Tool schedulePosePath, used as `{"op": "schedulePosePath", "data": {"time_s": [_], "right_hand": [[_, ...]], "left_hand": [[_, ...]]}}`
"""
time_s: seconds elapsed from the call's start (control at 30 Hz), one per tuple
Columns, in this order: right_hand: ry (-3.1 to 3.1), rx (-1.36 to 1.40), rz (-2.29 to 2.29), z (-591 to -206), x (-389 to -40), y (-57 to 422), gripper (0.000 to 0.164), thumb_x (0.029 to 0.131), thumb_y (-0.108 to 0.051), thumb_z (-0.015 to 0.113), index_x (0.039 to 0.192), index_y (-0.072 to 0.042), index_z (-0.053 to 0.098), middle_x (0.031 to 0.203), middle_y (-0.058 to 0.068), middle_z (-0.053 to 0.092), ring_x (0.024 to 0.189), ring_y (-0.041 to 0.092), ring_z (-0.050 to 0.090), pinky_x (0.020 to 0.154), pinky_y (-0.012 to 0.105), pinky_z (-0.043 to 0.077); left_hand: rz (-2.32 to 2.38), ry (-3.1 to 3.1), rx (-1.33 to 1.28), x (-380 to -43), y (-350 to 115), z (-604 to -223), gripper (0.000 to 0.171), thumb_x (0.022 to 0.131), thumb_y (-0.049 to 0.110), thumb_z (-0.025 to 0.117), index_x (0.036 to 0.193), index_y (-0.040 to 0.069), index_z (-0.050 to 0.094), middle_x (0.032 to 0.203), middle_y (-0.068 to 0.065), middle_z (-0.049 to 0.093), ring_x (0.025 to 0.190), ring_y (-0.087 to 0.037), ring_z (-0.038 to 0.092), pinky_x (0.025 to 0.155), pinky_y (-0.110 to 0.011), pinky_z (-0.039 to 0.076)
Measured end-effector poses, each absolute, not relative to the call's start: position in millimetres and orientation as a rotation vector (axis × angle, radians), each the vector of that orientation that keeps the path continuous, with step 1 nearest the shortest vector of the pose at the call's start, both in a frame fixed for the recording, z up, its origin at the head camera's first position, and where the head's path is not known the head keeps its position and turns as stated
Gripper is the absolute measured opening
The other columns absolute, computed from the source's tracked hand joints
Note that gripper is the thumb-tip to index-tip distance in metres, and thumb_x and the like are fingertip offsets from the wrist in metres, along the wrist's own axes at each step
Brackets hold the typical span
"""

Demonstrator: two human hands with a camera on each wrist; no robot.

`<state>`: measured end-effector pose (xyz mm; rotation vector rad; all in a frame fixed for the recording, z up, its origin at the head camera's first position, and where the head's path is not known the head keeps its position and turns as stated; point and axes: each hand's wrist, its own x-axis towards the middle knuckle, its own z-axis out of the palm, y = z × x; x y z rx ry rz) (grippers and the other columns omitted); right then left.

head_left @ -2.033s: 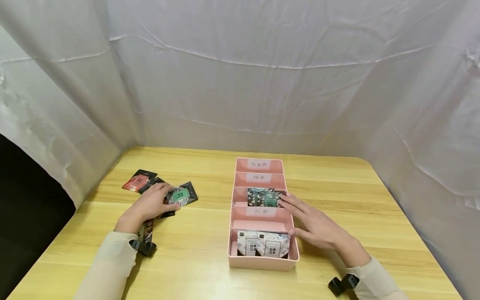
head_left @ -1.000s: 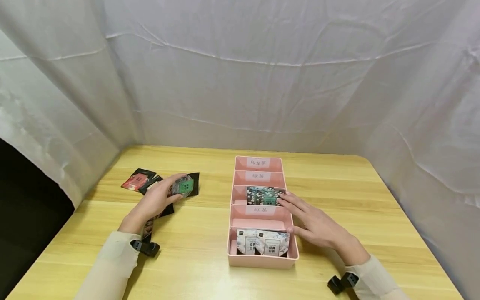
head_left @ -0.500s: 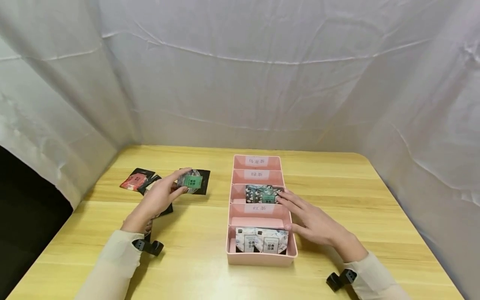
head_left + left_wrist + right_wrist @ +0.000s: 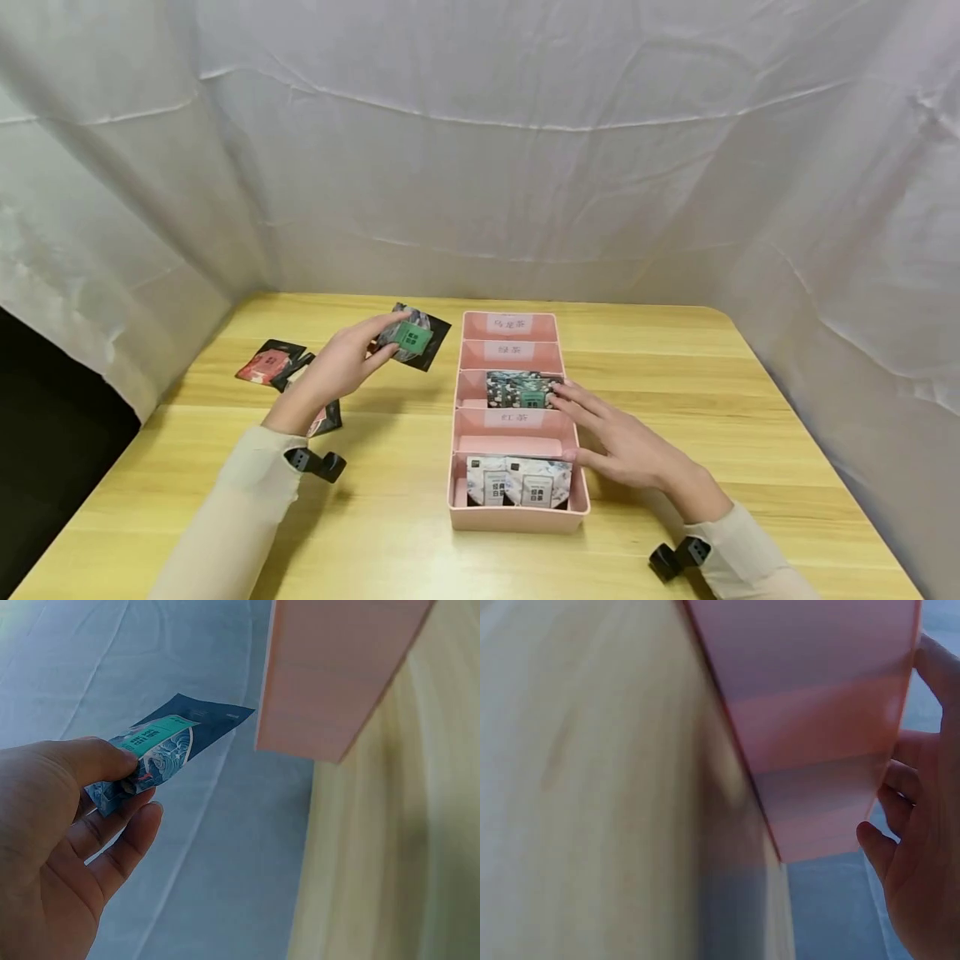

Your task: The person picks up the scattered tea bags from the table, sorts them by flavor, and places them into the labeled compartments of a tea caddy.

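My left hand (image 4: 343,364) pinches a dark tea sachet with a green label (image 4: 416,337) between thumb and fingers. It hangs tilted above the table, just left of the pink divided box (image 4: 517,522). In the left wrist view the thumb lies on the printed face of the tea sachet (image 4: 176,746), fingers beneath. My right hand (image 4: 633,447) rests along the box's right rim with fingers spread. The right wrist view has that hand (image 4: 922,825) at the upper edge of the box wall (image 4: 817,727). Green-labelled sachets (image 4: 517,390) fill the middle compartment; white-fronted sachets (image 4: 536,483) stand in the nearest.
Left on the wooden table (image 4: 390,500) lie a red-labelled sachet (image 4: 270,363) and other dark sachets (image 4: 327,419), partly hidden by my left arm. Paper labels (image 4: 510,323) mark the box dividers. A pale curtain (image 4: 480,167) hangs behind the table.
My left hand has picked up the green-labelled tea sachet from the pile and carried it up and right toward the box. My right hand stays at the rim.
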<state>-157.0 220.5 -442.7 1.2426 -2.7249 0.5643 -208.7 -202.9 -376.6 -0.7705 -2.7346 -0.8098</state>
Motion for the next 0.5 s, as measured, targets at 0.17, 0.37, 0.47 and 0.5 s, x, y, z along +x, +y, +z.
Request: {"op": "schedulePosePath", "data": {"time_s": [0.17, 0.37, 0.47, 0.5], "right_hand": [[-2.737, 1.267, 0.558, -440, -155, 220, 0.078, 0.093, -0.049, 0.061, 0.154, -0.011, 0.031, 0.161, 0.009, 0.021, 0.144, 0.032, 0.025, 0.108, 0.057, 0.034], [-2.717, 1.280, 0.490, -439, -154, 220, 0.082, 0.091, -0.053, 0.061, 0.154, -0.011, 0.031, 0.160, 0.009, 0.025, 0.145, 0.030, 0.023, 0.110, 0.055, 0.031], [-2.719, 1.276, 0.486, -439, -153, 219, 0.081, 0.091, -0.053, 0.061, 0.154, -0.012, 0.031, 0.160, 0.008, 0.025, 0.146, 0.029, 0.023, 0.111, 0.053, 0.031], [-2.721, 1.276, 0.488, -440, -153, 218, 0.081, 0.091, -0.053, 0.061, 0.154, -0.012, 0.031, 0.160, 0.008, 0.025, 0.146, 0.029, 0.022, 0.111, 0.053, 0.031]], "left_hand": [[-0.755, -2.714, -0.831, -218, -188, -363, 0.054, 0.099, 0.015, 0.059, 0.150, 0.022, 0.042, 0.141, -0.013, 0.052, 0.050, -0.014, 0.039, 0.058, -0.035, 0.042], [-0.721, -2.651, -0.962, -232, -166, -349, 0.051, 0.096, 0.009, 0.058, 0.145, 0.018, 0.047, 0.142, -0.013, 0.052, 0.092, -0.027, 0.061, 0.077, -0.043, 0.050], [-0.720, -2.642, -1.016, -239, -154, -346, 0.051, 0.094, 0.006, 0.058, 0.144, 0.015, 0.049, 0.139, -0.014, 0.053, 0.120, -0.030, 0.054, 0.092, -0.046, 0.048], [-0.724, -2.645, -1.027, -242, -149, -346, 0.051, 0.094, 0.005, 0.058, 0.143, 0.015, 0.050, 0.138, -0.014, 0.054, 0.119, -0.030, 0.054, 0.092, -0.046, 0.048]]}}
